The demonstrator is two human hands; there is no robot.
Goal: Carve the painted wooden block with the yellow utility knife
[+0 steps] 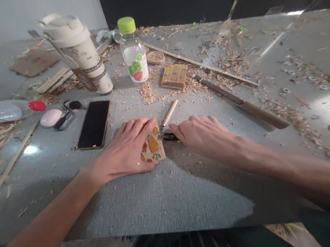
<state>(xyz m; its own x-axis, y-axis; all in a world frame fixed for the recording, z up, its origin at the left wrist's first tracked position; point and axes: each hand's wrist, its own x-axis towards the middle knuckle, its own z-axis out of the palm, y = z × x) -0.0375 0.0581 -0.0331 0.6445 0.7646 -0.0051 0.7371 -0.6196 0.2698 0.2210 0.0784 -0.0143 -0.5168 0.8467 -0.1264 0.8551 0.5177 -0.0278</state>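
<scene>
A small wooden block with orange, red and teal painted patterns (154, 144) lies on the grey table (160, 208). My left hand (126, 147) grips it from the left, thumb along the near edge and fingers over the far side. In my right hand (201, 134) is a black utility knife (170, 137), its blade reaching the block's right edge. Just beyond the knife lies a pale wooden carving tool (170, 113), touched by neither hand.
Beyond the hands stand a green-capped bottle (136, 59), a beige tumbler (82, 53) and a second painted block (174, 75). A phone (93, 124) lies left. A long wooden-handled blade (261, 113) lies right. Wood shavings (230, 62) and metal washers (286, 90) are scattered about.
</scene>
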